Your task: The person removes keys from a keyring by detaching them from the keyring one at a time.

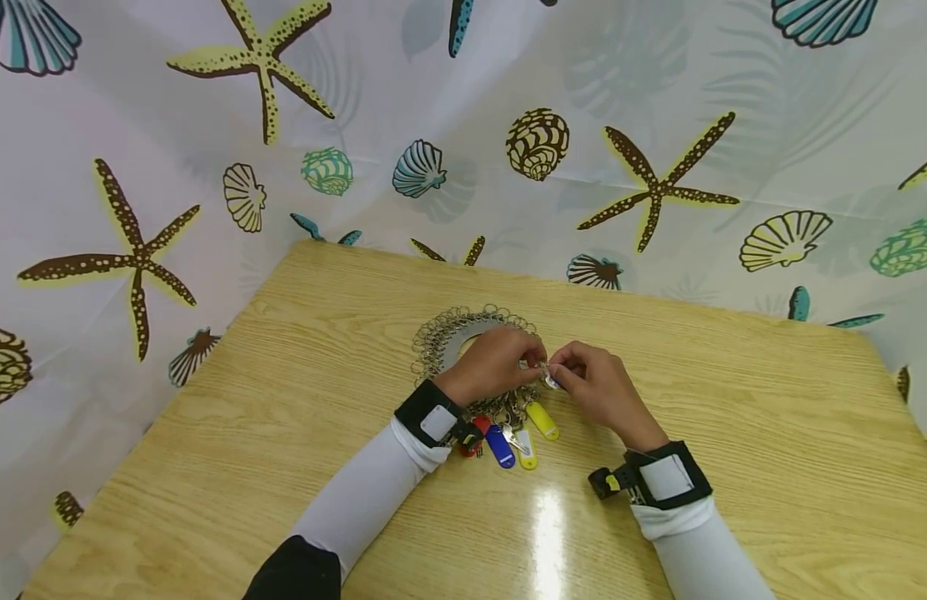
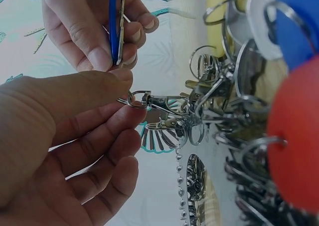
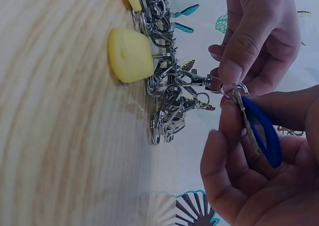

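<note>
Nearest the wearer, two white-sleeved forearms with black wrist straps reach forward over the wooden table [image 1: 734, 400]. Just beyond the left wrist, coloured key tags lie on the tabletop: a red tag [image 1: 474, 435], a blue tag [image 1: 499, 446] and two yellow tags [image 1: 543, 419], all attached to a large ring holder [image 1: 463, 333] crowded with metal split rings and clasps. The left hand [image 1: 493, 362] rests over the near side of this holder; its thumb and forefinger are closed together, pinching the loop end of a swivel clasp [image 2: 159, 104] that extends from the cluster. The right hand [image 1: 594, 387] meets it fingertip to fingertip, its thumb and fingers clamped on a blue-tagged key [image 3: 261, 131], held edge-on with its ring [image 3: 238, 90] touching the clasp loop. Clasp and key are held just above the table at the right-hand edge of the ring holder, between the two hands. Beyond the table edge hangs a white curtain [image 1: 433, 100] printed with starfish and shells.
</note>
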### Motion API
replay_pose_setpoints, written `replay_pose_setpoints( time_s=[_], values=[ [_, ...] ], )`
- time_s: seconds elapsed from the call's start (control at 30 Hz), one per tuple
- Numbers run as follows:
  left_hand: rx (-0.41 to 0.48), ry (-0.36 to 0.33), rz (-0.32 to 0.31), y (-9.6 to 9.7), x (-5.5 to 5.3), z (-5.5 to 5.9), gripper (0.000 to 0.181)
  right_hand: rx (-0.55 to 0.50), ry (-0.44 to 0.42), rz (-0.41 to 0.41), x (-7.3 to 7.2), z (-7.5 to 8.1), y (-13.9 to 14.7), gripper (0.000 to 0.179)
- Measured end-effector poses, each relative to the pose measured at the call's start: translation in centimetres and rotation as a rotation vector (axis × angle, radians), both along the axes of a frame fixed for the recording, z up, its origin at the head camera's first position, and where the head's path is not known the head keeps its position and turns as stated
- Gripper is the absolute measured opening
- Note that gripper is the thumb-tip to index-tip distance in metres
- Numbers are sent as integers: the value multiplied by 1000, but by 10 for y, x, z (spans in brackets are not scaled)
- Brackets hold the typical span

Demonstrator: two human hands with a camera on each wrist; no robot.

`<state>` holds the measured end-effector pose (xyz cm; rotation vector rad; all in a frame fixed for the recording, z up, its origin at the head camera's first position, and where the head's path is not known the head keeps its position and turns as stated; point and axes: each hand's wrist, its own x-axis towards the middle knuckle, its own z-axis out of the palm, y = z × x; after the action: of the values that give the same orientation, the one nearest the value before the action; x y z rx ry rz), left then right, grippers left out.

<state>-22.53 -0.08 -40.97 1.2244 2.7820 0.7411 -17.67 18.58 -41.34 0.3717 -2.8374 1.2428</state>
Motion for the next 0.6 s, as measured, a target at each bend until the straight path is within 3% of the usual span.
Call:
replay_pose_setpoints(
  time_s=[0.2, 0.4, 0.6],
  values=[
    [-5, -1, 9, 0, 1, -1, 22, 15, -43, -35, -1, -1, 1, 14],
    [-11, -7, -1, 0, 0, -2, 24, -55, -79, -45, -1, -2, 1, 17],
    [23, -86, -12, 0, -1, -3, 24, -122, -81, -40, -2, -5, 0, 17]
  ],
)
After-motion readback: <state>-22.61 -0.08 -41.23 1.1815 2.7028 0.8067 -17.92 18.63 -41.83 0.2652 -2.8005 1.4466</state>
